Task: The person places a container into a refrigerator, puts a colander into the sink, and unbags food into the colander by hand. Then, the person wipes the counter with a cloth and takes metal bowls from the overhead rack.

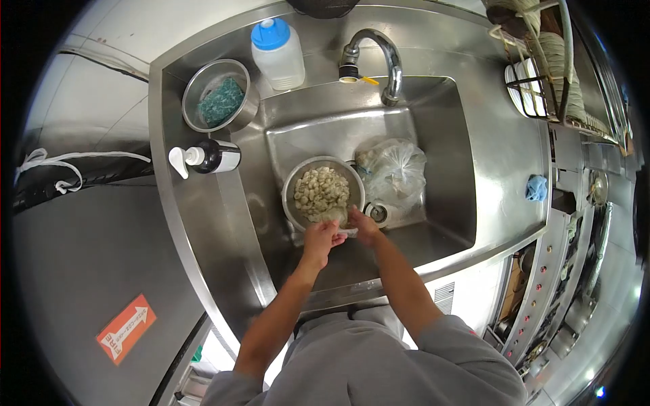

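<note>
In the sink, a round metal bowl (290,203) holds many small pale, rounded pieces that look like shellfish. My left hand (319,242) is at the bowl's near rim, its fingers curled against a clear plastic bag (333,216) that lies partly over the pieces. Close by on the right, my right hand (365,227) is at the same rim, beside the bag; its fingertips are partly hidden. A knotted clear plastic bag (399,169) rests in the sink to the right of the bowl.
A faucet (393,68) arches over the sink (440,135). On the left ledge stand a blue-capped container (281,57), a metal bowl with a green scourer (222,101) and a pump bottle (220,157). A blue cloth (536,188) lies right; a wire rack (528,81) is above it.
</note>
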Available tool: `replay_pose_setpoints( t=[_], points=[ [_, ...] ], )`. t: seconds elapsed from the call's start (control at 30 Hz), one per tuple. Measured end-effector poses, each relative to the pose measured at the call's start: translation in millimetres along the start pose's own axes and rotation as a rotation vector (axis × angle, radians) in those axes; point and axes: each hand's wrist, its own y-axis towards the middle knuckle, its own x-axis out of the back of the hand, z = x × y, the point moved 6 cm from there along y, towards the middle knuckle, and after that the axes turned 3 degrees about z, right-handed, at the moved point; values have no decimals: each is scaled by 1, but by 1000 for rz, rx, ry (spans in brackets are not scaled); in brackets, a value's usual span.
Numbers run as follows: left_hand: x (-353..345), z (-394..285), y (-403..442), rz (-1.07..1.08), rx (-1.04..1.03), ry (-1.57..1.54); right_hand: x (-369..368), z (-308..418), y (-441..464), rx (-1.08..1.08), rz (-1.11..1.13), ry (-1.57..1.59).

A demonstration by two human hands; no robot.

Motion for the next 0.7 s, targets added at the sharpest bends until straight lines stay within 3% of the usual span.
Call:
replay_pose_setpoints(
  t=[0.03, 0.1, 0.23, 0.3, 0.33, 0.4, 0.43, 0.5, 0.7],
  points=[
    [-7, -5, -10, 12, -14, 14, 7, -6, 11, 3, -1, 2],
    [-14, -14, -22, 22, -29, 28, 6, -12, 35, 129, 255, 228],
    [0, -27, -26, 25, -48, 11, 21, 9, 14, 173, 167, 72],
    [19, -26, -10, 5, -51, 26, 43, 24, 6, 287, -79, -228],
    [28, -23, 3, 6, -53, 21, 47, 29, 2, 288, -79, -233],
    [45, -12, 27, -2, -4, 103, 37, 71, -36, 701, -483, -1061],
    [51, -7, 37, 8, 3, 101, 29, 75, -46, 702, -481, -1065],
    [58, 8, 62, -1, 15, 83, 8, 93, -80, 905, -665, -1073],
    [57, 29, 88, -15, 21, 45, -40, 113, -113, 1050, -678, -1013]
  ],
)
